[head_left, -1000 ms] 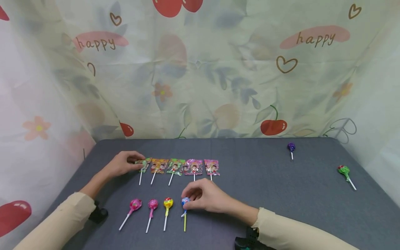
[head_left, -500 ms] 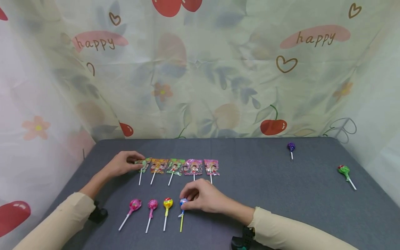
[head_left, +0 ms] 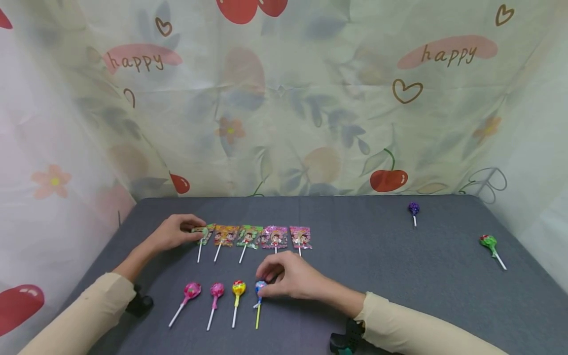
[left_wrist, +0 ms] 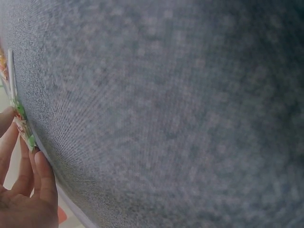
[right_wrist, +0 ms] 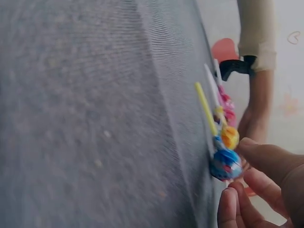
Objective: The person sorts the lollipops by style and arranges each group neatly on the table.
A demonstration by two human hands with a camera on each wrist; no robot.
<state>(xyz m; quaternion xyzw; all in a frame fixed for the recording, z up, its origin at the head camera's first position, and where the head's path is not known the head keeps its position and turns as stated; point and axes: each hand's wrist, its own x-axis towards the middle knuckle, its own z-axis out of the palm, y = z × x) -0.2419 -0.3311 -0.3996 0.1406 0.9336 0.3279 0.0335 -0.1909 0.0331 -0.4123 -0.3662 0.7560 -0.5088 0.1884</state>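
Observation:
My left hand [head_left: 177,231] holds the green flat-wrapped lollipop [head_left: 205,234] at the left end of the back row, thumb on one side and fingertips on the other. In the left wrist view its green wrapper [left_wrist: 20,111] shows between the fingers. My right hand [head_left: 293,278] has thumb and fingers curled about the head of a blue round lollipop [head_left: 260,287] with a yellow stick, at the right end of the front row. In the right wrist view, that blue head [right_wrist: 226,164] lies right at the thumb and fingertips.
Left of the blue lollipop lie a yellow lollipop [head_left: 238,288] and two pink ones [head_left: 217,291]. The back row continues with orange [head_left: 226,235], green [head_left: 249,236] and pink [head_left: 274,237] flat packets. Farther right are a purple lollipop [head_left: 413,209] and a green round one [head_left: 488,242].
The blue lollipop shifted slightly left with my right hand, toward the yellow one, then stayed put; the right hand since rose a touch. My left hand has not moved.

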